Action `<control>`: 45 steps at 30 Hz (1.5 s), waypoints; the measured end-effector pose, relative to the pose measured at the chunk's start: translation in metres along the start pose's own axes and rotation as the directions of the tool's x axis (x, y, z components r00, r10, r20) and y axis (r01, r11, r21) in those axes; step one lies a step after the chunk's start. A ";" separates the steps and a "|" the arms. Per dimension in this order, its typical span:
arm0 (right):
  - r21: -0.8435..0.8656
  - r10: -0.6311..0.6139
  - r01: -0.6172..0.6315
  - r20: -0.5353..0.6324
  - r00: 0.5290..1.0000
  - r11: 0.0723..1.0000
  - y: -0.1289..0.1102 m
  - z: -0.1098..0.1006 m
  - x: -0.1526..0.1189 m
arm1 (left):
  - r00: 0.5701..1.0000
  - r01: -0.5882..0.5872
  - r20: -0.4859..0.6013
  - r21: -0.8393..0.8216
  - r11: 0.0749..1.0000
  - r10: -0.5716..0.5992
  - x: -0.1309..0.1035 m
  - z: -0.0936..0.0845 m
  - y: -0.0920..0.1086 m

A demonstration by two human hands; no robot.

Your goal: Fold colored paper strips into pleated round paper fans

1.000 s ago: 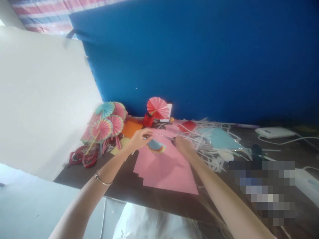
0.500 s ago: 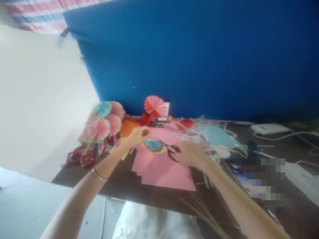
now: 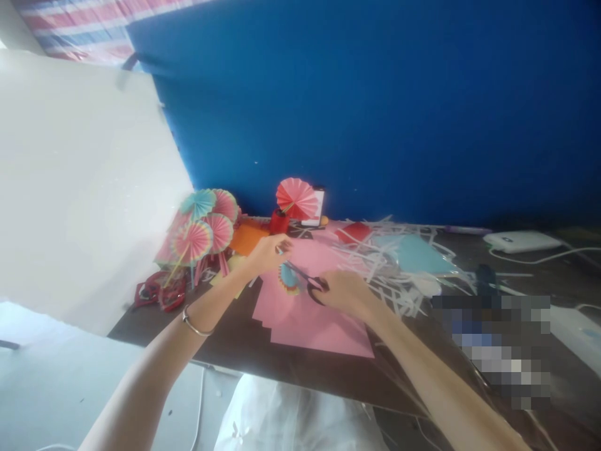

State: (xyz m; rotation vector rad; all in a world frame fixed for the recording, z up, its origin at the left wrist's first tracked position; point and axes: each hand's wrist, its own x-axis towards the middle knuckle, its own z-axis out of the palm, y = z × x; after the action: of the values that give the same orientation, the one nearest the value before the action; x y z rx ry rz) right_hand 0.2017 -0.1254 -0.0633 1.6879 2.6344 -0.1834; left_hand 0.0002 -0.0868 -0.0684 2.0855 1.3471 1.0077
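My left hand point(image 3: 268, 252) pinches the top of a small folded paper fan point(image 3: 288, 280), blue with a yellow and red rim, above a stack of pink paper sheets point(image 3: 307, 313). My right hand point(image 3: 345, 293) grips black-handled scissors point(image 3: 305, 281), blades pointing up-left toward the fan near my left fingers. A thin bangle point(image 3: 195, 326) sits on my left wrist.
Several finished paper fans on sticks point(image 3: 201, 228) stand at the back left, with one more point(image 3: 297, 198) in a red holder point(image 3: 278, 222). A pile of white paper strips point(image 3: 389, 263) and light blue paper point(image 3: 416, 254) lie at right. Red scissors point(image 3: 157, 292) lie left; white devices with cables point(image 3: 519, 241) are far right.
My right hand picked the scissors up from the strips and brought them left to the small fan. The fan has folded narrower in my left hand.
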 end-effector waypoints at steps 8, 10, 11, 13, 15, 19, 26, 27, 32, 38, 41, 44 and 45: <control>-0.009 0.002 -0.001 0.025 1.000 1.000 0.000 -0.001 0.003 | 1.000 0.005 0.010 -0.008 1.000 -0.004 0.000 0.000 -0.001; -0.010 -0.003 0.003 0.021 1.000 1.000 0.000 0.000 0.003 | 1.000 0.001 0.009 -0.006 1.000 -0.001 0.000 -0.001 0.000; -0.008 -0.007 0.007 0.013 1.000 1.000 0.000 0.000 0.003 | 1.000 -0.001 0.006 -0.005 1.000 0.001 0.000 -0.001 0.000; -0.004 -0.018 0.018 -0.005 1.000 1.000 0.001 0.002 0.004 | 1.000 -0.005 0.001 -0.004 1.000 0.005 0.000 -0.001 -0.001; -0.002 -0.030 0.030 -0.021 0.999 1.000 0.002 0.004 0.005 | 1.000 -0.011 0.002 -0.003 1.000 0.011 0.000 -0.001 -0.002; -0.004 -0.045 0.045 -0.011 0.999 0.999 0.003 0.007 0.008 | 1.000 -0.016 0.009 0.000 1.000 0.016 0.000 -0.001 -0.003; -0.013 -0.041 0.041 0.012 0.999 0.999 0.003 0.006 0.008 | 1.000 -0.010 0.007 0.007 1.000 0.010 0.000 -0.001 -0.003; -0.013 -0.042 0.042 0.020 0.999 0.999 0.003 0.005 0.008 | 1.000 -0.007 0.005 0.006 1.000 0.007 0.000 -0.001 -0.003; -0.007 -0.058 0.058 0.011 0.998 0.998 0.004 0.005 0.008 | 1.000 0.027 -0.010 0.013 1.000 -0.027 -0.002 -0.002 -0.001; -0.013 -0.051 0.051 0.019 0.999 0.999 0.005 0.006 0.007 | 0.998 0.056 -0.029 0.042 0.998 -0.055 -0.004 -0.003 -0.002; -0.002 -0.071 0.071 0.021 0.997 0.997 0.005 0.005 0.007 | 0.998 0.061 -0.036 0.049 0.997 -0.059 -0.005 -0.003 -0.004; 0.004 -0.086 0.086 0.018 0.996 0.996 0.006 0.004 0.006 | 0.997 0.067 -0.045 0.063 0.996 -0.064 -0.005 -0.002 -0.006; 0.001 -0.087 0.087 0.016 0.996 0.996 0.006 0.004 0.006 | 0.997 0.068 -0.047 0.070 0.995 -0.065 -0.005 -0.002 -0.006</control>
State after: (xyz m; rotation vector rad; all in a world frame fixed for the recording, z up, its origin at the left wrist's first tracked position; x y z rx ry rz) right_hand 0.2042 -0.1175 -0.0686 1.5663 2.6975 -0.1973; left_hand -0.0061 -0.0886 -0.0726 2.0664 1.4856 0.9966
